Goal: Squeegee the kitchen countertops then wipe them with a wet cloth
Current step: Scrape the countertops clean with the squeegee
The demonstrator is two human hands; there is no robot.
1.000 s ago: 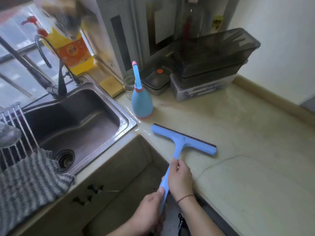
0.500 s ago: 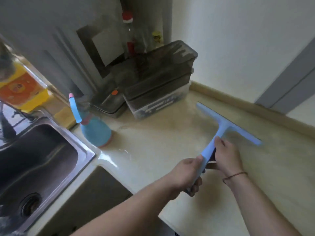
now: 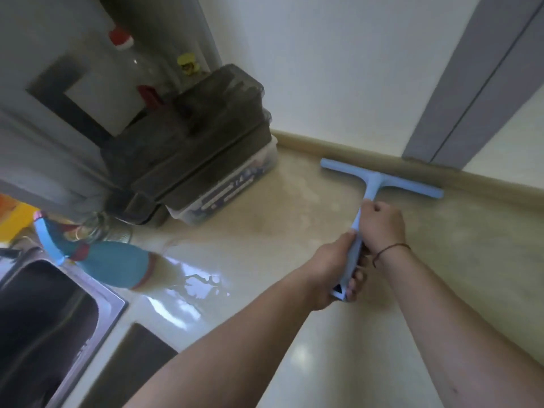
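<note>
Since the earlier frame the squeegee (image 3: pixel 379 184) has advanced from mid-counter to the far edge; its blade now lies along the backsplash (image 3: pixel 471 178), well right of the boxes (image 3: pixel 194 160). The handle runs back toward the person. The right hand (image 3: pixel 381 225) grips it nearer the blade; the left hand (image 3: pixel 334 272) grips its end. Blade contact with the counter (image 3: pixel 294 231) is not discernible. The sink (image 3: pixel 44 313) is cut off.
</note>
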